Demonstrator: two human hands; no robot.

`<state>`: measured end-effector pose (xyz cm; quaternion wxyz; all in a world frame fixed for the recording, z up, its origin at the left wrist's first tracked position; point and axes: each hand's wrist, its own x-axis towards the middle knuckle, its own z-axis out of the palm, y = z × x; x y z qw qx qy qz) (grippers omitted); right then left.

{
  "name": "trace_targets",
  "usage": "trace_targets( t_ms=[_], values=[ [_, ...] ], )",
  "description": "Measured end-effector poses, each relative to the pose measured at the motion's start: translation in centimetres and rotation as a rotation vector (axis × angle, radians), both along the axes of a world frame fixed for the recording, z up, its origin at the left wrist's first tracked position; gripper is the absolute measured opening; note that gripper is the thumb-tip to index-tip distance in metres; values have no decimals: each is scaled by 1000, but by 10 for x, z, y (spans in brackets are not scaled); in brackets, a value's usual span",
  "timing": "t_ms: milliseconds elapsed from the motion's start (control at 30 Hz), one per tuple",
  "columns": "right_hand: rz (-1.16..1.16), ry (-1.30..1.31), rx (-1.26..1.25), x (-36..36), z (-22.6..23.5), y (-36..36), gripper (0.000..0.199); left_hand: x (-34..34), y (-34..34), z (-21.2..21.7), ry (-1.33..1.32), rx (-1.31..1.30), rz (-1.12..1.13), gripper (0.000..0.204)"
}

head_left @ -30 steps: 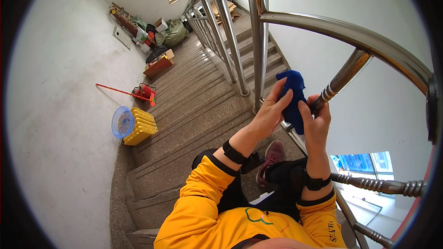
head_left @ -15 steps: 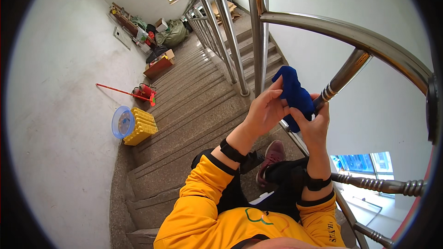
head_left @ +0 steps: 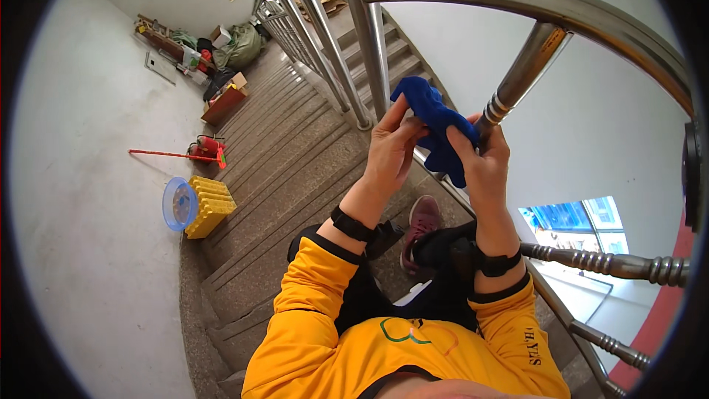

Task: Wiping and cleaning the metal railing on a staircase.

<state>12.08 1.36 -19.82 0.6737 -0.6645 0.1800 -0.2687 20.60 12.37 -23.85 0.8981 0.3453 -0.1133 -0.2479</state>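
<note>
A dark blue cloth is bunched between my two hands, beside a metal baluster of the stair railing. My left hand is closed on the cloth's upper left end, thumb and fingers pinching it. My right hand holds the other end against the baluster's ringed lower part, its thumb on the cloth. The right fingers are partly hidden behind the baluster. Some of the cloth hangs down between the hands.
The curved metal handrail runs past my right side. Stone steps descend ahead. Along the left wall stand a yellow crate, a blue basin, red fire extinguishers and a red-handled tool. Sacks and boxes lie farther down.
The left fingers, earlier loosely against the cloth, now pinch its upper end. More of the cloth is spread between the hands. The whole view has shifted a little.
</note>
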Motion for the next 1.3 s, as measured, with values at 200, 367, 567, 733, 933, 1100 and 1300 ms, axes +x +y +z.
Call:
trace_targets(
  t_ms=[200,367,567,733,933,1100,1300],
  values=[
    [-6,-20,-68,0,-4,2,23,-18,-36,-8,160,149,161,21],
    [-64,-72,-104,-2,-9,3,23,-21,-49,-18,250,108,-9,19],
    [-16,-74,-90,-1,-5,4,22,-11,-38,-19,330,-95,-259,35],
    [14,-76,-66,0,-6,4,18,3,-29,-30,307,-315,-288,43],
    [-34,-70,-135,2,-20,2,16,1,-12,36,-555,259,-11,44],
    [-8,-480,-11,14,-47,-1,38,-27,-43,84,-644,207,-38,58],
    [-45,-266,-347,1,-31,2,44,-23,-66,137,-819,243,191,48]
  ],
)
